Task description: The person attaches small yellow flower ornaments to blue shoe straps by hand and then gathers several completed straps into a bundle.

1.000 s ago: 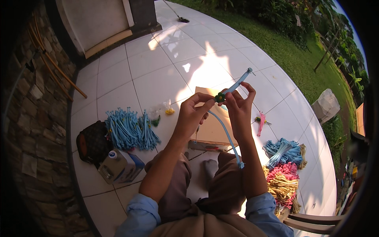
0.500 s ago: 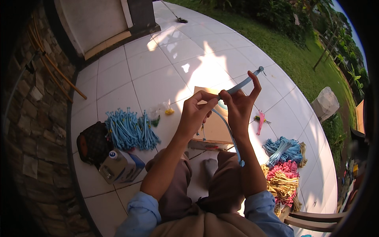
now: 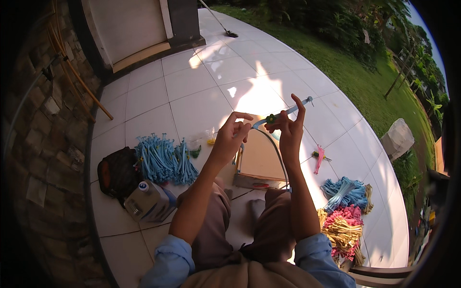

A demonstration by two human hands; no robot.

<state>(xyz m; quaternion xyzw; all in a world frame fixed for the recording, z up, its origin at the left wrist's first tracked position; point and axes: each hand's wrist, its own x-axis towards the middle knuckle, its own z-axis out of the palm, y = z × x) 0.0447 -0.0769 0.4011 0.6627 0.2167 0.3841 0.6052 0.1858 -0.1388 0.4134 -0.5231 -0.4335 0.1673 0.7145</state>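
Black bag (image 3: 113, 173); plastic jug (image 3: 151, 204), just beside it; blue straps (image 3: 161, 161), bundled, on floor. Left hand (image 3: 228, 141), fingertips at the bend of one looped strap (image 3: 303, 103); whether gripping, cannot tell. Looped strap, bearing green flower (image 3: 271, 118), raised above cardboard box (image 3: 259, 163). Right hand (image 3: 289, 137), pinching looped strap, index finger raised. Pink strip (image 3: 319, 161). Pink-and-tan bundles (image 3: 345, 230), far right.

no readable text, no legible labels, numbers or signs
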